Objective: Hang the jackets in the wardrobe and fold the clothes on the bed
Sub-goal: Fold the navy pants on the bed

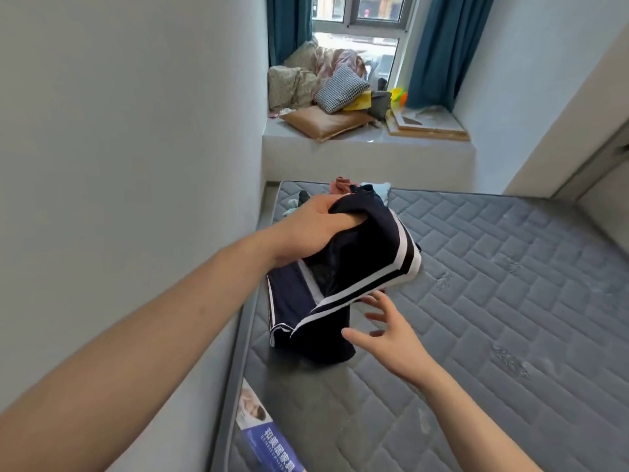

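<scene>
Now we grip the navy white-striped garment at its top in our left hand, hanging toward the mattress, while our spread, empty right hand reaches just below-right of its lower hem.

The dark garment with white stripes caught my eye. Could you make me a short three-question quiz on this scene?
1. True or false: the left hand grips the navy garment.
2. The right hand is: A) pinching the stripe, B) open with fingers spread below the garment, C) flat on the mattress.
3. Where does the pile of cushions lie?

Key: 1 true. 2 B. 3 On the window ledge, beyond the mattress.
</scene>
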Demonstrator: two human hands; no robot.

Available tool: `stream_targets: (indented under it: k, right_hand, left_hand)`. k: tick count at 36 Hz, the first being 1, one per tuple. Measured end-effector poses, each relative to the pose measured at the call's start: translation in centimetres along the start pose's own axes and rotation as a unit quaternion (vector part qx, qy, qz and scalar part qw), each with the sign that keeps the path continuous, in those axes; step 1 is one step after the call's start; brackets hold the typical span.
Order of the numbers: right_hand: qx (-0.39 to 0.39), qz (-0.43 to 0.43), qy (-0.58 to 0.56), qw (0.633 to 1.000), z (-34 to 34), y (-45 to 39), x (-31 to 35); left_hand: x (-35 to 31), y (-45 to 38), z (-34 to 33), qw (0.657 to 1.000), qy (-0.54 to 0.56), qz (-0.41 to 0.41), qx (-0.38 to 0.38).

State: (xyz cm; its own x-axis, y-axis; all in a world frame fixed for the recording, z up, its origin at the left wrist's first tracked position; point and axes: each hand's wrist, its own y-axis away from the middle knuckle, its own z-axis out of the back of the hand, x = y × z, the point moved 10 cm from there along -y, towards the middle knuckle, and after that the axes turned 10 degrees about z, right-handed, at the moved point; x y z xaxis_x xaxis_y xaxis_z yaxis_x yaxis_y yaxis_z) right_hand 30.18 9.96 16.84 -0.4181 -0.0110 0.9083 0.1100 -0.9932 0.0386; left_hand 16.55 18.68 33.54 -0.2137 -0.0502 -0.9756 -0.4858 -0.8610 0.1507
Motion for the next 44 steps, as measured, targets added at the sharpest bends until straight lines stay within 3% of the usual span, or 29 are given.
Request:
stream_targets:
  k: [4,7,10,13,17,20,23,26,28,32,36,44]
  right_hand:
    - [0.053,-0.004,-0.004,0.999,-3.8,-1.2,0.5]
    - [-0.007,0.005,-0.007,1.0,-3.9,-2.6,1.6]
    - [-0.056,0.061,0.019,0.996,-3.1,-3.8,3.4]
    - [-0.059,0.077,-0.06,0.993,-2.6,-4.5,4.7]
    - [-0.09,0.079,-0.2,0.972,-1.0,-5.1,6.7]
    - [-0.13,0.066,-0.258,0.955,0.2,-5.5,8.1]
    - [-0.152,0.064,-0.284,0.945,0.6,-5.7,9.8]
    - [-0.151,0.07,-0.288,0.943,0.1,-5.9,11.5]
    - [-0.145,0.072,-0.292,0.943,-0.5,-5.9,12.3]
    - [-0.142,0.071,-0.306,0.939,-1.7,-5.4,13.4]
    - [-0.159,0.08,-0.317,0.931,-1.5,-4.4,14.2]
    - [-0.207,0.093,-0.355,0.907,1.5,-2.6,15.2]
  left_hand:
    - [-2.2,-0.1,1.1,1.0,0.012,0.006,-0.021]
    - [-2.6,-0.5,2.9,0.998,0.043,0.017,-0.051]
    - [-2.0,-0.7,6.4,0.99,0.053,0.021,-0.128]
    - [-0.3,-0.3,11.2,0.973,-0.017,0.024,-0.23]
    - [6.9,2.1,14.8,0.939,-0.109,0.147,-0.293]
    - [12.5,4.3,12.2,0.935,-0.188,0.19,-0.234]
    - [18.1,6.2,6.1,0.936,-0.259,0.227,-0.078]
    - [24.0,8.7,-0.5,0.927,-0.228,0.285,0.089]
    - [27.5,10.0,-3.5,0.918,-0.197,0.321,0.123]
    - [32.5,11.1,-5.3,0.926,-0.157,0.342,0.007]
    - [34.7,12.3,-2.9,0.92,-0.103,0.351,-0.138]
    - [34.4,9.6,0.0,0.931,-0.114,0.314,-0.15]
